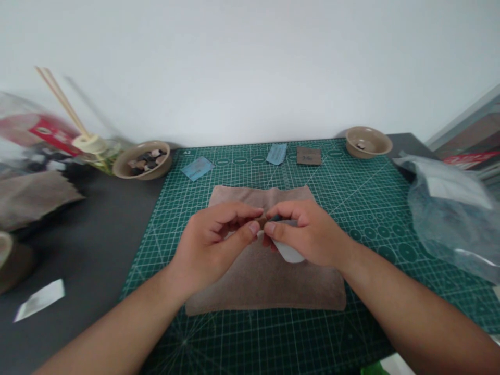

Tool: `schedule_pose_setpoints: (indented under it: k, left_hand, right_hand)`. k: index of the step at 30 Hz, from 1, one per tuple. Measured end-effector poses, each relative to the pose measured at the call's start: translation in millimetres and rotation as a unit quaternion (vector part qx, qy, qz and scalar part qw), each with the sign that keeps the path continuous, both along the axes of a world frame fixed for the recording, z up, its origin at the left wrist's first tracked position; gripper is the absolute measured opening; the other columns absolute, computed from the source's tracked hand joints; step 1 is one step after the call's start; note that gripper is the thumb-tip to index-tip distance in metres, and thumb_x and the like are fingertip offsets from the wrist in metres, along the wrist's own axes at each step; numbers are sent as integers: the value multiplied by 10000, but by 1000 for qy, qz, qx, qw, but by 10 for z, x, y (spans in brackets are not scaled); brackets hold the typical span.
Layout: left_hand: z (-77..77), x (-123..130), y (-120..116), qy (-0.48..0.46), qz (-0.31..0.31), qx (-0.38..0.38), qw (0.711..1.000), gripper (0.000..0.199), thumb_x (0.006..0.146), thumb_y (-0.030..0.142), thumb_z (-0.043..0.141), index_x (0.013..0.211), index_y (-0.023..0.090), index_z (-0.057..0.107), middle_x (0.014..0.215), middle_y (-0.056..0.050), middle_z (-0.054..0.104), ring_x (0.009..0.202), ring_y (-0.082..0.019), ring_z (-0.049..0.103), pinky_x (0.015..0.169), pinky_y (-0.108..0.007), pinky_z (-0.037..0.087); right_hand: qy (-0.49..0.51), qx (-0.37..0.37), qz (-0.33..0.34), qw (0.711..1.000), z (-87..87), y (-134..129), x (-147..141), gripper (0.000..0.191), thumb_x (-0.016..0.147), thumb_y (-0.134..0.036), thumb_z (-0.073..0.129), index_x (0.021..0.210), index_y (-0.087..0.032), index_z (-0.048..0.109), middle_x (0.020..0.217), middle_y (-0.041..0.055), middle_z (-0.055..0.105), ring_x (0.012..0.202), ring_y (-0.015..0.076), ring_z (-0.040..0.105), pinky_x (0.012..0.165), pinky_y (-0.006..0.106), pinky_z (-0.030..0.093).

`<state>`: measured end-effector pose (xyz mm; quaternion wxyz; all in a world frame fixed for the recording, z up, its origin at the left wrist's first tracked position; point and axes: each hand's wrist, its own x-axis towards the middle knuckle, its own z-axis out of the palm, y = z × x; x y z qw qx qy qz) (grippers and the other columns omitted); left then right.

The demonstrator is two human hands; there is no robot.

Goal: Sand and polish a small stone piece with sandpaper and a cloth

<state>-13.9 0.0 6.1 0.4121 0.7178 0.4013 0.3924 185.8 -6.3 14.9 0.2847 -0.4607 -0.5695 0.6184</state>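
Above a brown cloth (265,284), both my hands meet at a small brown piece (262,221), mostly hidden by fingertips. My left hand (214,239) pinches it between thumb and fingers from the left. From the other side, the thumb and fingers of my right hand (307,226) are pressed together at the same piece. A white sheet, like a tissue or paper (289,251), hangs beneath my right hand, partly covered by its fingers. The cloth lies flat on a green cutting mat (219,344).
A bowl of dark and pale stones (142,161) stands back left; another bowl (368,143) with a small item stands back right. Blue squares (198,168) and a brown square (308,155) lie behind the cloth. Clear plastic bag (449,224) at right; reed diffuser (91,143) at left.
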Motion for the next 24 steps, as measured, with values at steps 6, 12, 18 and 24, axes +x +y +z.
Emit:
schedule_pose_setpoints:
  k: [6,12,18,24]
  left_hand:
    - [27,-5,22,49,-36,131,990,157,871,147,691,991,210,770,912,-25,783,802,-140,735,705,-214,576]
    - [1,-22,25,102,-51,233,966,206,868,91,653,1010,196,759,947,-46,777,831,-147,740,706,-210,580]
    - [20,-38,25,86,-69,213,971,211,855,62,654,1006,183,738,922,-31,768,805,-120,731,700,-191,562]
    - [15,-31,25,84,-69,199,974,194,851,86,646,989,190,733,914,-39,770,795,-147,730,684,-229,567]
  right_hand:
    - [-29,17,9,999,-12,-1,0,110,873,-251,630,827,-164,677,647,-12,665,490,84,550,430,186,388]
    - [-87,95,25,991,-7,21,8,127,888,-231,623,816,-153,692,677,-6,687,550,87,583,517,205,408]
    - [-83,104,36,990,-3,9,-6,131,889,-238,635,832,-146,708,681,-14,680,549,80,567,531,207,400]
    - [-73,106,41,991,-12,13,11,135,875,-241,643,807,-143,708,666,-20,658,534,72,528,514,202,375]
